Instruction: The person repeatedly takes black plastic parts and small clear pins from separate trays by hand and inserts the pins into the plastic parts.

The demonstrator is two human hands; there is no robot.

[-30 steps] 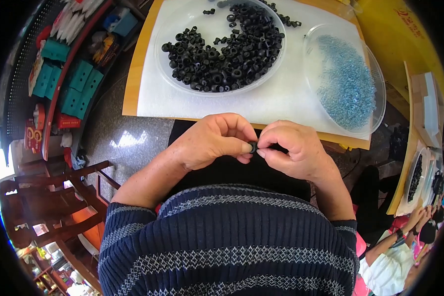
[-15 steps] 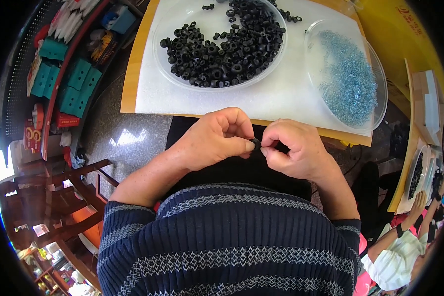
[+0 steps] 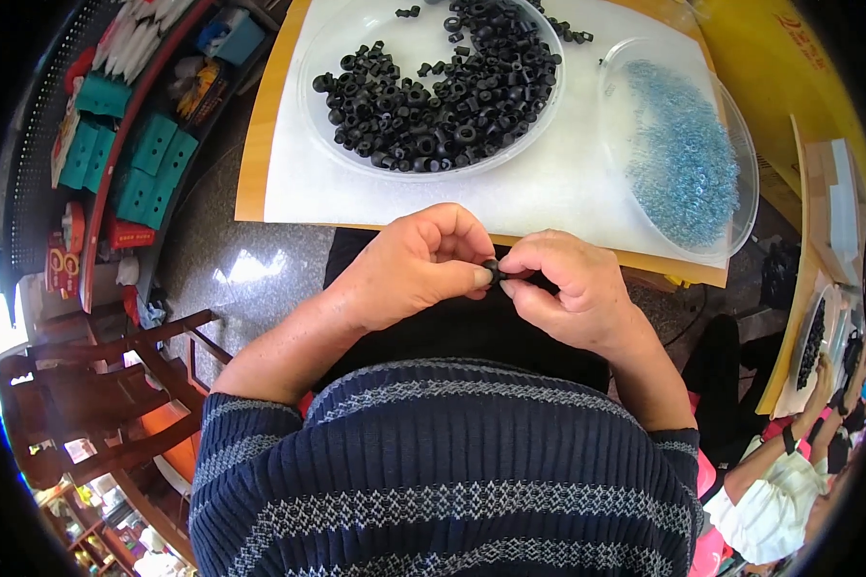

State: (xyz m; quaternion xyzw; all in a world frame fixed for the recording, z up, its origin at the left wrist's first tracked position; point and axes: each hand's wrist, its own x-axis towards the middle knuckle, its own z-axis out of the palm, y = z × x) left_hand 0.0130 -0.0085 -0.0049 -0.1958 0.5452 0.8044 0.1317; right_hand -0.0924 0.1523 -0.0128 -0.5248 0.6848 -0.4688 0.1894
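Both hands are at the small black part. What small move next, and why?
Perhaps tilt the small black part slightly with the left hand: that hand pinches it, while the right hand, thumb and forefinger close together, crowds its right side, so that side can't be seen clearly.

A shop doubling as workshop, it seems: left of the table [image 3: 259,154] of black parts [image 3: 443,130] stand shelves [image 3: 107,197] of packaged goods [image 3: 154,144] (some teal); right of it, a co-worker [image 3: 765,505] at another table [image 3: 786,356].
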